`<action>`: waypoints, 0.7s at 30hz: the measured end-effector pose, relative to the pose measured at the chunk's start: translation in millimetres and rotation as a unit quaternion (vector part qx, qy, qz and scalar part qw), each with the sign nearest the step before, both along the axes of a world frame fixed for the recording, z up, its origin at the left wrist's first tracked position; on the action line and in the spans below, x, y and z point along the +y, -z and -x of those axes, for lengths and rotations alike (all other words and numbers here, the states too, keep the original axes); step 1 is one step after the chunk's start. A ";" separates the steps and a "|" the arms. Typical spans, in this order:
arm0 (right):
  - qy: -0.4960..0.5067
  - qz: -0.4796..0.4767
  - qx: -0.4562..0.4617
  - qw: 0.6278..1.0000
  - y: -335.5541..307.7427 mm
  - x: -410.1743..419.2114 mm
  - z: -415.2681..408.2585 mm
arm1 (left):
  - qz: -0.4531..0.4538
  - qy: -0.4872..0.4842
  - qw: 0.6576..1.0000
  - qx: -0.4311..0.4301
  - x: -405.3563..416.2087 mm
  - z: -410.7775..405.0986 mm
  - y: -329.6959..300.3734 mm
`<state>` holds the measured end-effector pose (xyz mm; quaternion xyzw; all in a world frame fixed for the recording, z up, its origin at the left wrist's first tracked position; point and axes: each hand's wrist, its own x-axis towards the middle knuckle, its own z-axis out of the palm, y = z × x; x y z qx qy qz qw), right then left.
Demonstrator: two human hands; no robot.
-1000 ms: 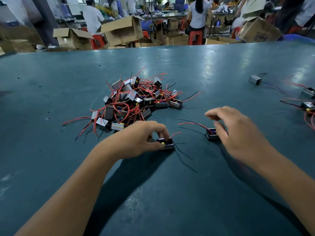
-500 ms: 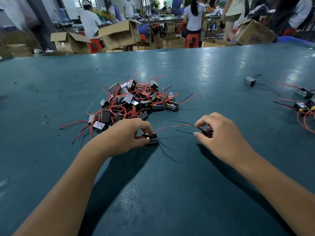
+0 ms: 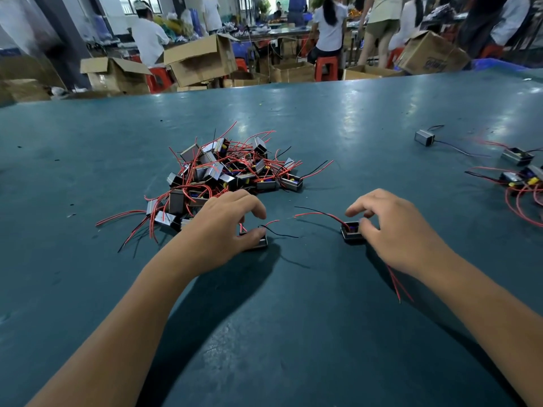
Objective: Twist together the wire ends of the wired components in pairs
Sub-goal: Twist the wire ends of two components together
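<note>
Two small grey box-shaped components with red and black wires lie on the teal table in front of me. My left hand (image 3: 223, 227) curls over the left component (image 3: 261, 242), gripping it against the table; its red and black wires (image 3: 276, 230) stick out to the right. My right hand (image 3: 393, 227) holds the right component (image 3: 351, 235) with thumb and fingers; its red and black wires (image 3: 317, 214) arc left toward the other pair. Another red wire (image 3: 396, 286) trails from under my right wrist. The wire ends of the two components lie apart.
A pile of several like components with tangled red wires (image 3: 226, 171) lies just beyond my left hand. More wired components (image 3: 517, 177) and a single one (image 3: 424, 138) lie at the right. Cardboard boxes (image 3: 199, 58), stools and people stand past the table's far edge.
Both hands stayed on their components. My left hand turned its component, so its wires now point right. The right component shows more beside my fingers.
</note>
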<state>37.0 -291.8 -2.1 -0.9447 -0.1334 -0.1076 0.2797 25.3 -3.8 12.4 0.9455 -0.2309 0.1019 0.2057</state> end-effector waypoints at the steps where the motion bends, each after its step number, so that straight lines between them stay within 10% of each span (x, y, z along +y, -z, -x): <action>1: -0.004 0.004 0.002 1.000 0.6 0.3 -0.4 | 0.002 0.001 1.000 -0.005 -1.5 0.4 0.4; 21: -0.063 0.088 0.004 0.994 -2.3 3.2 2.8 | -0.043 -0.006 0.984 -0.174 -46.4 15.7 4.3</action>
